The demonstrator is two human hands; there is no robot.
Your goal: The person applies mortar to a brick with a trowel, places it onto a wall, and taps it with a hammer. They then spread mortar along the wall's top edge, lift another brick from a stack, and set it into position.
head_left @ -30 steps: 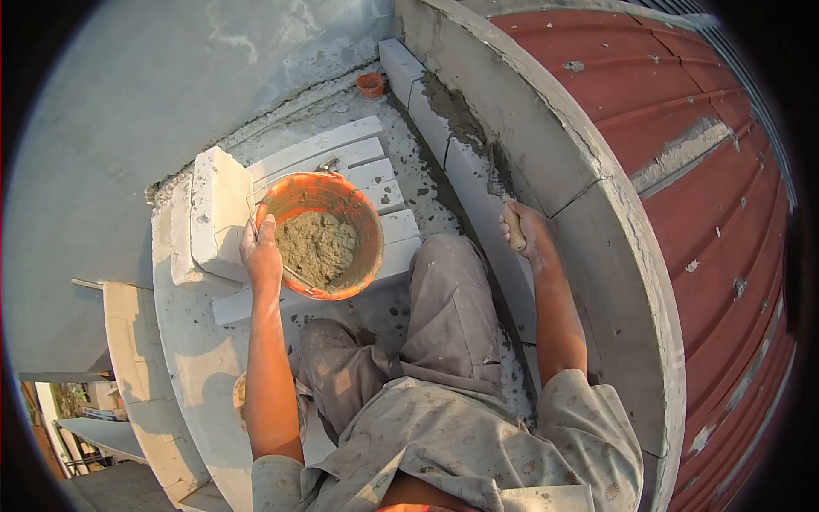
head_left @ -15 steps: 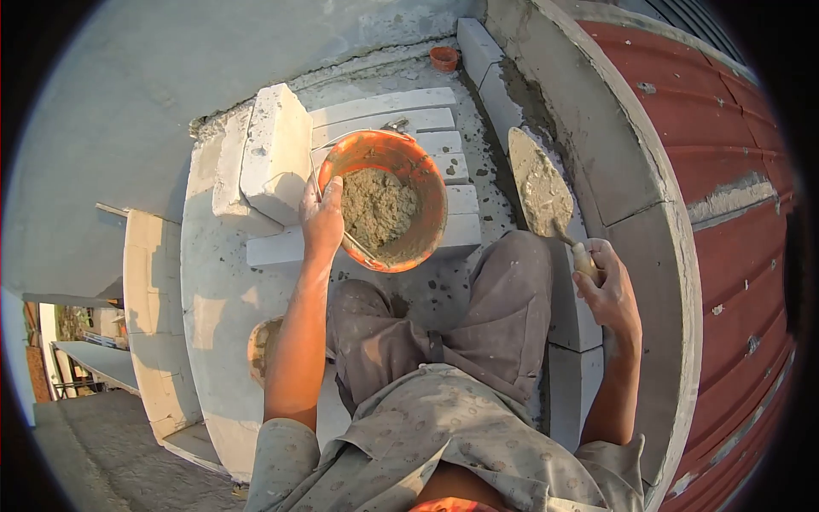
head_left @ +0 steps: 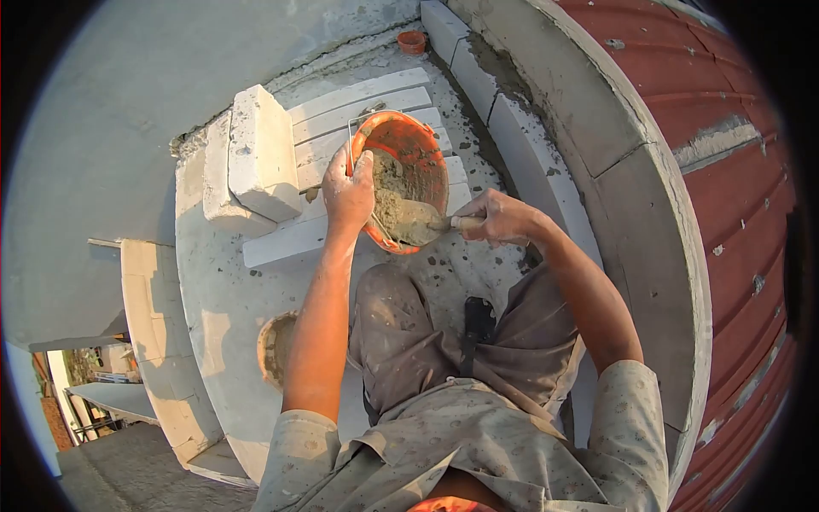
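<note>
My left hand [head_left: 348,194] grips the near-left rim of an orange bucket [head_left: 424,156], which is tilted to the right. Grey mortar [head_left: 388,181] lies along the bucket's left and lower side. In my right hand [head_left: 496,218] is the handle of a trowel [head_left: 415,222], its fingers wrapped round it. The trowel's blade is inside the bucket, against the mortar, and partly coated with it. A wire bail runs along the bucket's left side, near my left hand.
White blocks [head_left: 260,154] stand at the left, and long white slabs [head_left: 358,94] lie behind the bucket. Along the right runs a low wall [head_left: 610,183] with a row of blocks [head_left: 537,154] inside it. A small orange container [head_left: 411,42] sits at the back; another round container [head_left: 276,350] is beside my left arm.
My right hand has brought the trowel from the right-hand wall leftward into the bucket. The bucket has tipped further to the right in my left hand.
</note>
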